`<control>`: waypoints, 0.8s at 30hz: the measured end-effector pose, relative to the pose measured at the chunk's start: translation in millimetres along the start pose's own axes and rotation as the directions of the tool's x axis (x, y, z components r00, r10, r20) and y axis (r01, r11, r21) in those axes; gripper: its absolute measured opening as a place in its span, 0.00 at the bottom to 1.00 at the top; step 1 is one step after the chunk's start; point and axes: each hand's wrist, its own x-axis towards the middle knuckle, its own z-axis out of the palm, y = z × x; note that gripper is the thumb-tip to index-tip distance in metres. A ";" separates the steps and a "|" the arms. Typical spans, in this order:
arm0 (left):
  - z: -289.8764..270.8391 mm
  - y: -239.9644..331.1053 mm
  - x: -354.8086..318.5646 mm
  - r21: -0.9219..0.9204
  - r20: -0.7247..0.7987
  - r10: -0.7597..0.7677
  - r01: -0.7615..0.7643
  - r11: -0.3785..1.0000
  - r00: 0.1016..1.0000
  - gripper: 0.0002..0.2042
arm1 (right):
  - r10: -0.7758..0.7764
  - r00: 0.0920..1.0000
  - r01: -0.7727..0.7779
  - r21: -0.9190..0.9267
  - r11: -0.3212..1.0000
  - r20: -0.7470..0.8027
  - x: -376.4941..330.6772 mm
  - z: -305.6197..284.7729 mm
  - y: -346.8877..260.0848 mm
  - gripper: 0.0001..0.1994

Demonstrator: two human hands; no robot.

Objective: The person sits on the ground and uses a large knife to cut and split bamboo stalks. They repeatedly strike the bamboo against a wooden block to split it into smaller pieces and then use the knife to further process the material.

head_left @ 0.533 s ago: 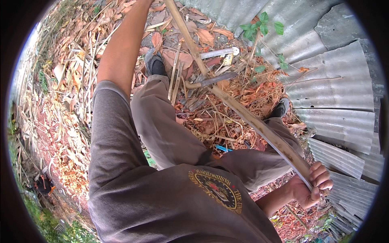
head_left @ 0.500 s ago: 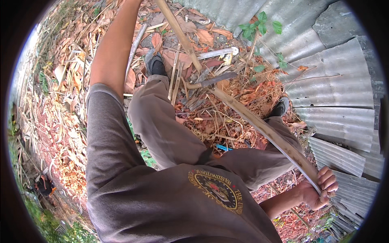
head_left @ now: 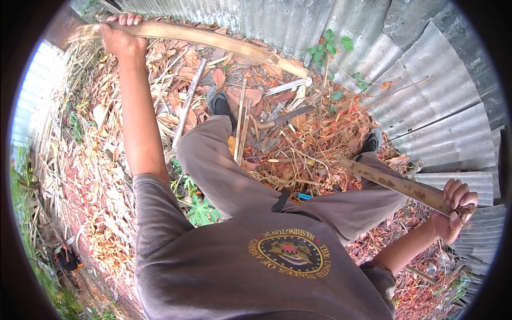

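My left hand [head_left: 124,41], raised at the upper left, is closed round a long, slightly bent bamboo strip [head_left: 224,42]. That strip reaches right toward the foot of the corrugated metal sheets. On the right, my right hand [head_left: 453,210] grips the end of a shorter bamboo strip [head_left: 394,182], whose other end points inward over my right leg. The two strips are apart. On the ground between my feet lies a blade tool [head_left: 292,116] with a curved wooden handle; litter hides part of it.
Corrugated metal sheets [head_left: 426,101] stand along the far and right sides, with a green climbing plant [head_left: 328,48] against them. Dry leaves, thin sticks [head_left: 242,128] and a grey pole [head_left: 190,101] cover the ground. A small blue object [head_left: 304,196] lies between my legs.
My left hand has come into view, its strip swinging from steep to nearly level across the top. My right hand has shifted slightly up and right, and the strips' inner ends have moved apart.
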 end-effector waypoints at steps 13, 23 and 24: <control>-14.2 -57.4 -101.6 0.179 -0.252 0.163 -0.119 0.977 0.954 0.21 | 0.398 0.908 -0.372 -0.190 0.909 0.130 45.2 4.4 70.7 0.21; -78.6 -77.9 -122.8 0.187 -0.386 0.133 -0.063 0.980 0.913 0.20 | 0.330 0.538 -0.657 -0.141 0.740 -0.775 47.6 -243.3 144.0 0.30; -76.5 -74.0 -125.6 0.227 -0.397 0.168 -0.080 0.970 0.902 0.20 | 0.110 0.474 -0.772 -0.353 0.529 -0.874 45.9 -239.0 149.0 0.28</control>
